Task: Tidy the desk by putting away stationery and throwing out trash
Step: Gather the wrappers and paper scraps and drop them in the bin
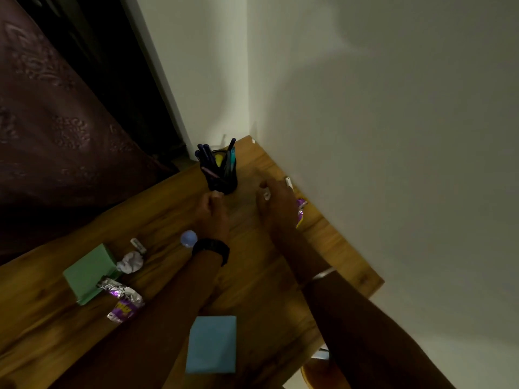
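Note:
A black mesh pen holder (222, 178) full of pens stands near the desk's far corner. My left hand (213, 211), a black watch on its wrist, hovers just in front of the holder with fingers curled; whether it holds anything is unclear. My right hand (276, 204) reaches toward the wall, fingers pinched around a small white item (266, 195). Beside it lie a white stick (288, 182) and a purple wrapper (301, 210). On the left lie crumpled paper (130, 262), a purple foil wrapper (125, 301) and a small white tube (138, 245).
A green note block (90, 273), a blue note pad (212, 343) and a pale blue round thing (188, 238) sit on the wooden desk (252, 276). White walls close in the far and right sides. A dark curtain (56, 122) hangs left. A stool (317, 372) shows below right.

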The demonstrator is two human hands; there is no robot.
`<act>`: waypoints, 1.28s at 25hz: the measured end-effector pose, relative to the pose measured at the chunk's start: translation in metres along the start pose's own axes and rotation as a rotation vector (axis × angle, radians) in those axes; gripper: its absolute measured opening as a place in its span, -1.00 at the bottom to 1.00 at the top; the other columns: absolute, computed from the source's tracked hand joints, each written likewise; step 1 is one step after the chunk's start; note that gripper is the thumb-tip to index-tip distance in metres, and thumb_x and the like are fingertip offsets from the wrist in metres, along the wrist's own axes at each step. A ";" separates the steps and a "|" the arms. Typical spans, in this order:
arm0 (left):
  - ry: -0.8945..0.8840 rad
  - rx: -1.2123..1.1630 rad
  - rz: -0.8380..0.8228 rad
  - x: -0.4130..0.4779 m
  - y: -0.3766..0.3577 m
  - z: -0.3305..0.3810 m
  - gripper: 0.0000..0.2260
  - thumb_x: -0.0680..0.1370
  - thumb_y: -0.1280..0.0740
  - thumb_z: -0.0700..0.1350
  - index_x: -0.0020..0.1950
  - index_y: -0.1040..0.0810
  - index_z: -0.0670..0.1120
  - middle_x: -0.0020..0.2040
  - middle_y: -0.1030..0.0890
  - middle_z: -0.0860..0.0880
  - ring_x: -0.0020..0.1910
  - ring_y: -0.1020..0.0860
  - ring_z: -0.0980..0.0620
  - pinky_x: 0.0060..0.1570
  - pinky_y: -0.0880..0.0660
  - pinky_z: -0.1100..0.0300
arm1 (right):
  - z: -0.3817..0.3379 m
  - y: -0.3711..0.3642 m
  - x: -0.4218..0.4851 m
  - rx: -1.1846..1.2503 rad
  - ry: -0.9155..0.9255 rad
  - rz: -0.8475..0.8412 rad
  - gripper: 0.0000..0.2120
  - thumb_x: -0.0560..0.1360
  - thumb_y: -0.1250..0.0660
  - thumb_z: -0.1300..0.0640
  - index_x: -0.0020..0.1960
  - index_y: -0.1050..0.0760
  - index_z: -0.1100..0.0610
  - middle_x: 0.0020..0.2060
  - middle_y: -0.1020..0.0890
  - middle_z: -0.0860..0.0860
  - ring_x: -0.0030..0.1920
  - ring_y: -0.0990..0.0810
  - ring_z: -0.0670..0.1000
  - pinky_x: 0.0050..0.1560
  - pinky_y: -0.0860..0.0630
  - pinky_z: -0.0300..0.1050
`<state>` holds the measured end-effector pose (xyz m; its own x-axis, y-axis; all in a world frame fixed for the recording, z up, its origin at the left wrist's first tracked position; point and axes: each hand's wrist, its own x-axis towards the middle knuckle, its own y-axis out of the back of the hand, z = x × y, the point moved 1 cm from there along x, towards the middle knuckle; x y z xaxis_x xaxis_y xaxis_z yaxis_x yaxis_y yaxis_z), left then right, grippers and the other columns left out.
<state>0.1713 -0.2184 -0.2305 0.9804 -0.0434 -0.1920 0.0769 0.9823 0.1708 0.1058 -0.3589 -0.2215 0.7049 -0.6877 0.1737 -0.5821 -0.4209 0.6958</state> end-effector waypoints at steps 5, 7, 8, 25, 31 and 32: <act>-0.035 0.155 -0.192 -0.037 -0.017 -0.004 -0.82 0.66 -0.26 -0.03 0.00 -0.59 -0.10 -0.24 -0.55 -0.04 -0.27 -0.52 -0.04 -0.25 -0.45 0.10 | 0.048 0.028 -0.032 -0.456 -0.111 -0.105 -0.41 0.53 -0.33 0.16 0.54 -0.32 -0.01 0.39 -0.41 0.18 0.22 -0.47 0.26 0.19 -0.54 0.25; -0.035 0.201 -0.229 -0.048 -0.019 -0.010 -0.82 0.65 -0.28 -0.06 0.00 -0.62 -0.12 -0.18 -0.61 -0.07 -0.18 -0.58 -0.07 -0.16 -0.53 0.04 | 0.062 0.027 -0.043 -0.501 -0.126 -0.178 -0.51 0.57 -0.33 0.12 0.49 -0.40 0.05 0.41 -0.41 0.19 0.29 -0.42 0.30 0.32 -0.44 0.27; -0.048 0.211 -0.244 -0.053 -0.019 -0.014 -0.83 0.63 -0.28 -0.06 -0.03 -0.62 -0.11 -0.20 -0.61 -0.05 -0.19 -0.58 -0.05 -0.15 -0.55 0.03 | 0.066 0.027 -0.048 -0.489 -0.113 -0.177 -0.56 0.57 -0.34 0.14 0.44 -0.45 0.10 0.38 -0.45 0.20 0.29 -0.42 0.30 0.32 -0.44 0.25; 0.137 -0.073 -0.435 -0.124 0.095 -0.019 -0.52 0.60 -0.12 0.33 0.33 -0.57 0.10 0.32 -0.59 0.08 0.29 -0.55 0.08 0.35 -0.47 0.03 | -0.078 -0.031 -0.162 0.823 -0.495 0.086 -0.93 0.54 -0.39 0.23 -0.05 -0.66 0.16 -0.15 -0.72 0.08 -0.18 -0.66 -0.01 -0.07 -0.66 0.07; 0.046 0.192 -0.025 -0.090 0.198 -0.030 -0.72 0.71 -0.16 -0.06 0.13 -0.59 -0.19 0.10 -0.65 -0.20 0.06 -0.58 -0.12 0.04 -0.41 0.11 | -0.164 -0.082 -0.209 0.811 -0.248 -0.185 -0.86 0.58 -0.29 0.19 0.06 -0.61 0.06 -0.11 -0.72 0.07 -0.08 -0.70 0.04 -0.01 -0.66 0.10; 0.048 0.238 0.043 -0.081 0.216 -0.036 -0.74 0.70 -0.18 -0.08 0.15 -0.59 -0.19 0.12 -0.65 -0.20 0.10 -0.59 -0.16 0.05 -0.42 0.10 | -0.171 -0.091 -0.216 0.764 -0.160 -0.226 -0.87 0.60 -0.29 0.18 0.06 -0.61 0.05 -0.10 -0.73 0.03 -0.06 -0.71 0.02 0.01 -0.67 0.06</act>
<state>0.1016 0.0037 -0.2132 0.9745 0.0115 -0.2241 0.0815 0.9123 0.4013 0.0761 -0.0711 -0.2026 0.8056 -0.5899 -0.0557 -0.5895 -0.8074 0.0243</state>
